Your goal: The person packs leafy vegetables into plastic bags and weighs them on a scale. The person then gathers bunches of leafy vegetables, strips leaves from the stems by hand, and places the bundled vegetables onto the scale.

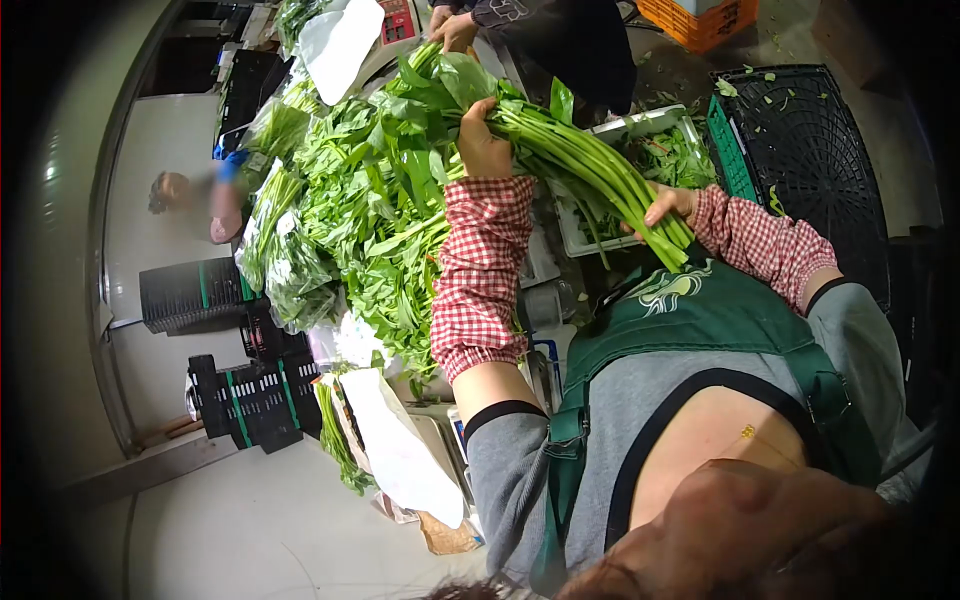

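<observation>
A long bundle of leafy greens [590,150] runs from the leafy pile down to its cut stem ends near the green apron. My left hand [484,142] is wrapped round its upper part, close to the leaves, thumb up. Near the stem ends, my right hand [670,205] grips the stalks, with its fingers partly hidden behind them. Beside my left forearm, a big heap of loose greens [370,190] is spread out. Bagged greens [290,250] lie along the heap's far left edge.
Another person's hands [455,28] touch greens at the top. A white crate [590,243] with leaves stands behind the bundle, beside a black crate [820,150]. An orange crate [700,22] is at the top right. A person with a blue glove [232,165] stands left. White sheet [400,450] lies below the heap.
</observation>
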The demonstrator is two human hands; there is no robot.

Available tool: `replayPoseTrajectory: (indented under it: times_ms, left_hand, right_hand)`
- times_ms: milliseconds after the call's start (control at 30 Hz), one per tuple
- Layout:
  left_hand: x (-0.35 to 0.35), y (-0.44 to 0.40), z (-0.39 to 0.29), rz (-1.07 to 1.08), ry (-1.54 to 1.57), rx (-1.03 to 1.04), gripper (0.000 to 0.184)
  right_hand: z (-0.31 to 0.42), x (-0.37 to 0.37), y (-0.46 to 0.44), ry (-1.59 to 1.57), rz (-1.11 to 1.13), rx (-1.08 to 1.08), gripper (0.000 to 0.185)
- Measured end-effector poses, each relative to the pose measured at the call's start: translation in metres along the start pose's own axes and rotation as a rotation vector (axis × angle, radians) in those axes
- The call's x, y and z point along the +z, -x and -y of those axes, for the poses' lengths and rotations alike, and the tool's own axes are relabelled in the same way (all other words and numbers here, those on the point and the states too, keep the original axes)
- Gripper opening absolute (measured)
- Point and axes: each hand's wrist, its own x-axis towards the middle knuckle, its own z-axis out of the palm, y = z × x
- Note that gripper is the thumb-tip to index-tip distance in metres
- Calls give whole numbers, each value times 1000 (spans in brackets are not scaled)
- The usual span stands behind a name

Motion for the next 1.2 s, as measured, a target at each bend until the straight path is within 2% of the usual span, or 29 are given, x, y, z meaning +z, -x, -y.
replayPoseTrajectory:
  times_ms: [167, 233, 300, 367, 400, 433, 500, 567, 633, 700, 800, 900, 967, 1033, 1100, 1167, 1200]
  left_hand:
    - [9, -41, -8, -104, 135, 112, 21]
    - [14, -52, -30, -257, 676, -71, 29]
    - [6, -54, -59, -334, 944, -152, 34]
    - [-18, -30, -92, -166, 177, 314, 36]
    - [-23, -23, -99, -115, -30, 413, 36]
    - [-27, -15, -106, -81, -226, 525, 37]
    - [-29, -7, -110, -138, -132, 525, 25]
    - [-31, -6, -109, -171, -91, 519, 23]
    - [-40, -3, -111, -226, -224, 551, 24]
    - [-45, 0, -118, -255, -291, 577, 25]
    - [-49, 6, -142, -157, -231, 151, 32]
    - [-47, -15, -74, -187, -184, 190, 34]
    - [-44, -20, -69, -182, -149, 205, 35]
    - [-43, -11, -67, -86, -11, 125, 35]
    - [-33, -15, -51, -16, 74, 73, 36]
    - [-15, -22, 3, 22, 532, -141, 33]
    - [-8, -26, 8, 42, 651, -193, 33]
  right_hand:
    - [31, 14, -3, 69, -21, -166, 64]
    - [34, 7, -9, 92, 113, -105, 66]
    - [34, 6, -16, 112, 189, -74, 66]
    - [27, 15, -29, 5, 456, -147, 67]
    - [25, 19, -35, -52, 590, -181, 67]
    - [25, 20, -38, -46, 599, -179, 67]
    - [27, 21, -44, 162, 681, -294, 69]
    - [31, 30, -47, 263, 729, -348, 69]
    - [30, 51, -42, 26, 624, -314, 70]
    - [28, 65, -38, -82, 570, -300, 70]
    - [26, 68, -42, -282, 740, -188, 62]
    - [23, 47, -46, -287, 743, -130, 60]
    - [20, 54, -39, -301, 729, -113, 59]
    - [8, 70, -24, -521, 499, -93, 55]
    - [9, 70, -12, -462, 394, -88, 54]
    - [6, 72, -3, -313, 222, -41, 52]
    - [7, 69, 0, -319, 204, -51, 52]
